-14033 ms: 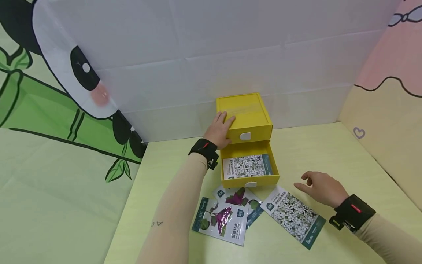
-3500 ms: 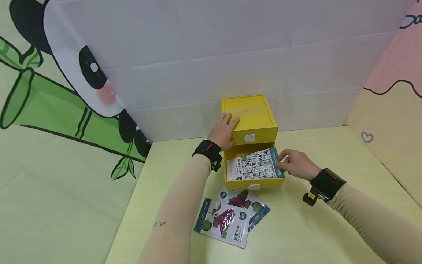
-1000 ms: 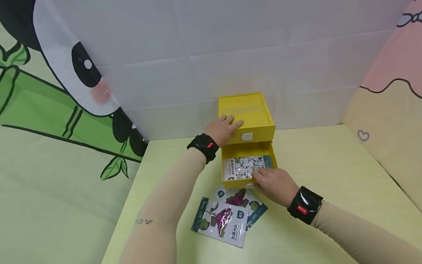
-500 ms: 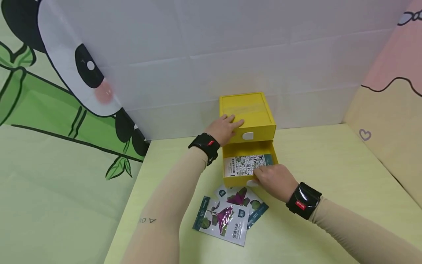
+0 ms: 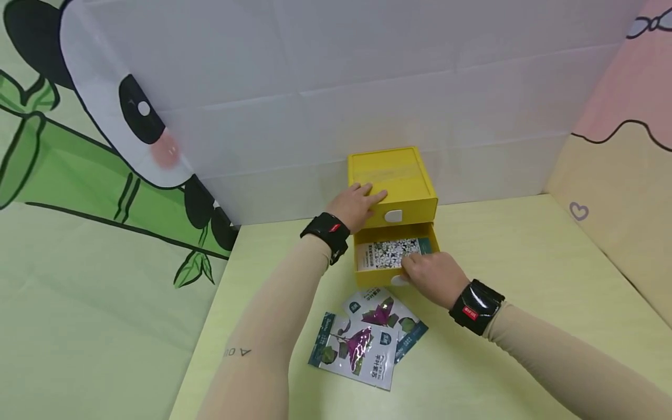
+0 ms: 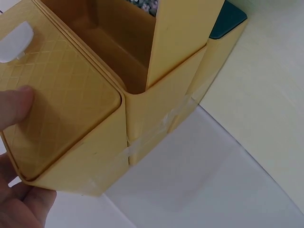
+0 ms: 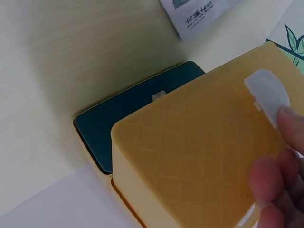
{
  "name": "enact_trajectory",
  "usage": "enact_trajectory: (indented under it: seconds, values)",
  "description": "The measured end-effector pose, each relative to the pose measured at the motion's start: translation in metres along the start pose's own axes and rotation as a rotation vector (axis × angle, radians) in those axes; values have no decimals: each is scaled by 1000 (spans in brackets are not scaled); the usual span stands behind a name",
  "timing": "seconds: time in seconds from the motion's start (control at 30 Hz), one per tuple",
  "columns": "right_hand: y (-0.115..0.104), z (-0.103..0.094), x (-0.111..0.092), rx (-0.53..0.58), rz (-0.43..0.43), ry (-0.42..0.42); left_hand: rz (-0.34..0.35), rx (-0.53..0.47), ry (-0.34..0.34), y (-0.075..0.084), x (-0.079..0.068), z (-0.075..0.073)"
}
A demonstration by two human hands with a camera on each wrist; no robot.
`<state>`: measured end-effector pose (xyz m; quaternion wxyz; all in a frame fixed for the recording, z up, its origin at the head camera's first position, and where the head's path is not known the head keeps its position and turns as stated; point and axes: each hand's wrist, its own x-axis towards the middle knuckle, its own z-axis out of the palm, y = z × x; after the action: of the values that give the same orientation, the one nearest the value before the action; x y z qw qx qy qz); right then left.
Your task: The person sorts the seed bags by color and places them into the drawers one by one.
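Observation:
A yellow drawer box (image 5: 391, 172) stands against the backdrop. My left hand (image 5: 350, 207) holds its top tier, fingers on the top, thumb (image 6: 16, 107) against the front. Below, a yellow drawer (image 5: 378, 279) is pulled partway out and holds a seed packet with white flowers (image 5: 394, 253). My right hand (image 5: 436, 278) grips this drawer's front, the thumb on its white tab (image 7: 268, 95) and the other fingers curled at the rim. Two seed packets with purple leaves, an upper one (image 5: 385, 314) and an overlapping front one (image 5: 357, 353), lie on the table before the drawer.
The pale table (image 5: 499, 361) reaches back to a white printed cloth (image 5: 273, 134) behind the box. A dark green drawer front (image 7: 128, 109) shows under the yellow drawer in the right wrist view. A patterned side cloth (image 5: 619, 198) borders the right edge.
The white-flower packet on the table at right went into the drawer by my right hand. That hand then moved to the drawer front, and the drawer has slid inward a little. Left hand stays.

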<state>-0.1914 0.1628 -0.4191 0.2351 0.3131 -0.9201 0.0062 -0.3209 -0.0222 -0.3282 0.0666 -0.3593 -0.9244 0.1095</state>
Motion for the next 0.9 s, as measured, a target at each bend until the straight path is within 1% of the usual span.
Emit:
enact_trajectory:
  seconds: [0.17,0.4,0.63,0.9]
  values:
    - [4,6,4,-17,18,13,1,-8,9,0,0,1]
    - [4,10,9,-32,38,25,-10,-18,1,0,0,2]
    - [14,18,15,-43,31,39,-10,4,13,-1,4,2]
    - [27,24,24,-45,15,49,-31,-3,-1,-2,10,5]
